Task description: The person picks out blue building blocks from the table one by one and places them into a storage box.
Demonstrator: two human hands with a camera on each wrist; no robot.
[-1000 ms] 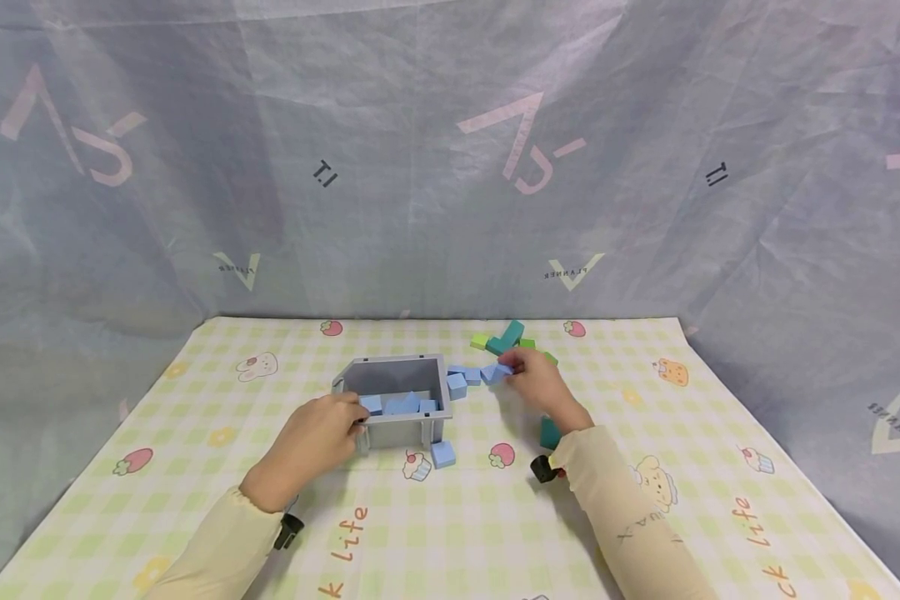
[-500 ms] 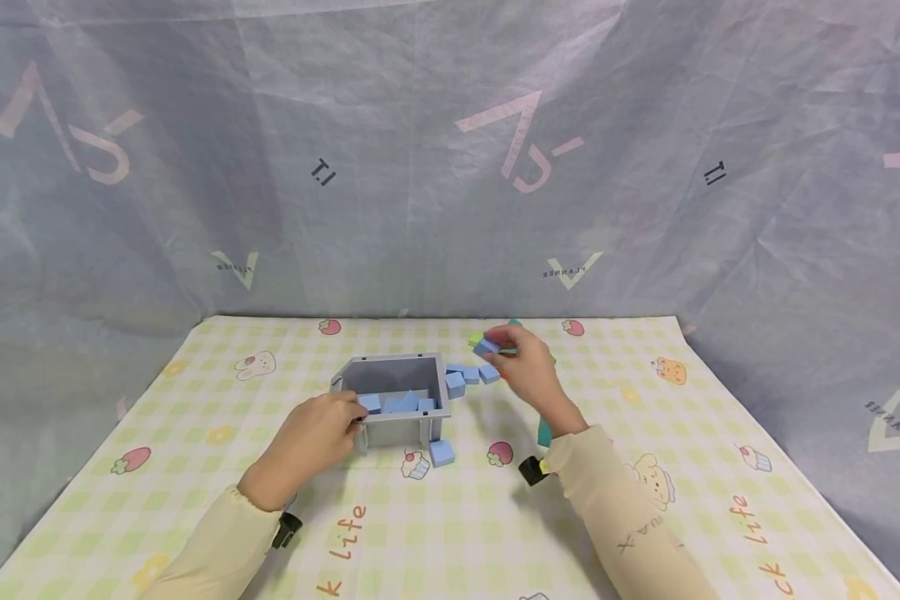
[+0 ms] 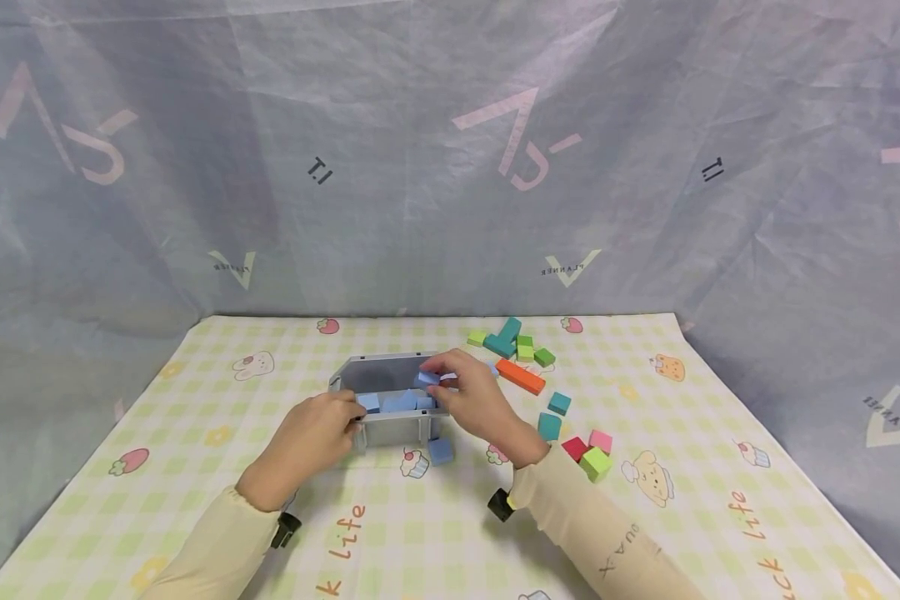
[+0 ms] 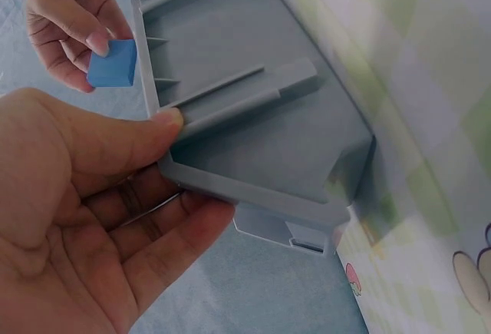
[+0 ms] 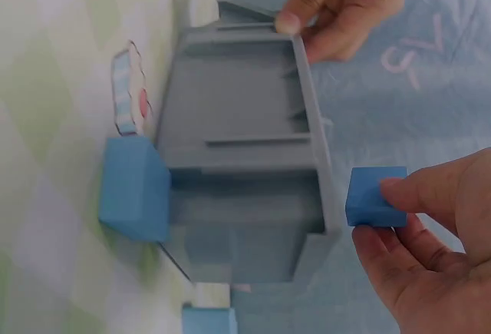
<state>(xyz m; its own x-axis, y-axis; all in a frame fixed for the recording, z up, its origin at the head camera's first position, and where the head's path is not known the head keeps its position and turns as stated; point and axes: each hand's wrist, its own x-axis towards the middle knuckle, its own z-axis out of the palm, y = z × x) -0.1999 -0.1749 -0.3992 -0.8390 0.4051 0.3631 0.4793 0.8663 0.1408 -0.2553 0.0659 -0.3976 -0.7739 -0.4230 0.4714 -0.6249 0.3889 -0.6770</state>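
A grey plastic bin (image 3: 390, 432) stands on the tablecloth, with several blue blocks (image 3: 401, 402) inside. My left hand (image 3: 307, 442) grips its near left edge; in the left wrist view the thumb (image 4: 165, 123) lies on the rim. Over the right part of the bin, my right hand (image 3: 476, 400) pinches a blue block (image 5: 374, 196) between thumb and fingers, above the rim. One loose blue block (image 3: 441, 451) lies against or near the bin's front right corner. Other blue blocks right of the bin are mostly hidden behind my right hand.
To the right lie an orange bar (image 3: 521, 377) and teal blocks (image 3: 504, 340) with green ones (image 3: 525, 348). Nearer are two teal pieces (image 3: 550, 426) and a cluster of red (image 3: 574, 450), pink (image 3: 601, 440) and lime (image 3: 596, 463) blocks. A grey curtain (image 3: 450, 167) hangs behind the table.
My right hand lifted a blue block from the group right of the bin and carried it left over the bin. The left hand keeps its grip on the edge.
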